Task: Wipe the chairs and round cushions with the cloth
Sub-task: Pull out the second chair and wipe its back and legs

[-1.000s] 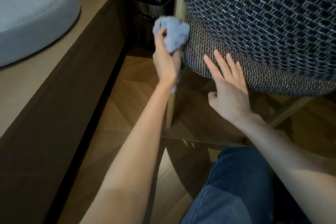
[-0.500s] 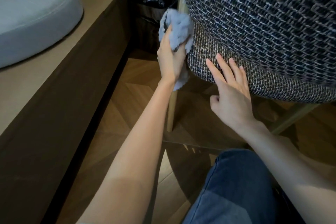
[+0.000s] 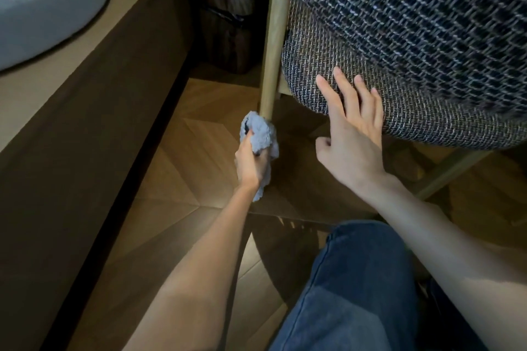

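Gripping the bunched grey cloth (image 3: 258,134), fingers curled tight round it, the left hand (image 3: 252,164) in the head view has dropped from the top of the wooden chair leg (image 3: 271,45), up by the seat edge, to well down that leg, with the cloth wrapped against the wood. The right hand (image 3: 353,139) has stayed where it was, fingers straight and spread flat on the woven side of the chair (image 3: 399,65), holding nothing. That downward stroke suggests the leg is being wiped along its length; the stretch below the cloth is hidden, so how much remains I cannot tell. The round cushion (image 3: 42,3) on the worktop (image 3: 85,71) at upper left lies well apart from the cloth, apparently yet to be wiped, and a dark bin (image 3: 228,8) stands behind the leg
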The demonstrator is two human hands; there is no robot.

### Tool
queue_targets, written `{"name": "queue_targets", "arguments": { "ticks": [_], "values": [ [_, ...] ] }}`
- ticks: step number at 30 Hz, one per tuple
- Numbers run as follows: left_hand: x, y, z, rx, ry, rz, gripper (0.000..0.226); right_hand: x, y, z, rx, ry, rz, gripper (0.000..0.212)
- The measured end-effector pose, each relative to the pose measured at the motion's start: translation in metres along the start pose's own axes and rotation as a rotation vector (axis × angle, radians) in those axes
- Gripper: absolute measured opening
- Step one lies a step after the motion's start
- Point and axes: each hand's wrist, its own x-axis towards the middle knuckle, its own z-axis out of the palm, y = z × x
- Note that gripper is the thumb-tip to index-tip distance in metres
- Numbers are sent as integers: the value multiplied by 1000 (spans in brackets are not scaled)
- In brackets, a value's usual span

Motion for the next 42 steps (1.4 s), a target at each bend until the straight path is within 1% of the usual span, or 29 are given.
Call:
{"name": "queue_targets", "arguments": {
  "ticks": [3, 6, 8, 12, 18, 22, 25, 27, 30, 32, 34, 35, 37, 39, 42],
  "values": [
    [-3, -11, 7, 37, -19, -92, 29, 1, -1, 4, -9, 31, 18, 87],
    [-6, -19, 14, -12, -19, -218, 28, 2, -1, 7, -12, 43, 15, 86],
    [-11, -26, 15, 0, -43, -229, 29, 3, 0, 8, -12, 54, 11, 88],
    [-17, -48, 19, 105, -114, -256, 33, 3, 2, 9, -12, 62, -6, 89],
    [-26, -55, 30, 65, -77, -355, 34, 4, 6, 8, -19, 17, -35, 91],
    [-24, -47, 25, 87, -93, -383, 31, 4, 5, 7, -27, 5, -38, 90],
    [-22, -23, 16, 110, -49, -297, 29, 3, 4, 4, -3, -10, -25, 88],
    [-13, 2, 9, 51, 22, -182, 32, 3, 5, 2, 16, -14, -30, 84],
    [16, 44, -3, -44, 81, -14, 32, 3, 7, -3, 54, -30, -40, 80],
    [35, 78, -16, -203, 207, 127, 28, 3, 7, -6, 80, -48, -43, 79],
    [48, 114, -28, -265, 303, 288, 17, 3, 8, -8, 94, -61, -48, 78],
    [53, 135, -35, -260, 324, 352, 19, 3, 8, -9, 99, -67, -50, 78],
    [65, 165, -44, -257, 311, 448, 34, 3, 8, -11, 112, -80, -48, 78],
    [74, 179, -46, -225, 294, 445, 47, 3, 7, -13, 126, -88, -47, 78],
    [76, 175, -40, -187, 308, 429, 44, 3, 7, -14, 133, -83, -52, 78]
  ]
}}
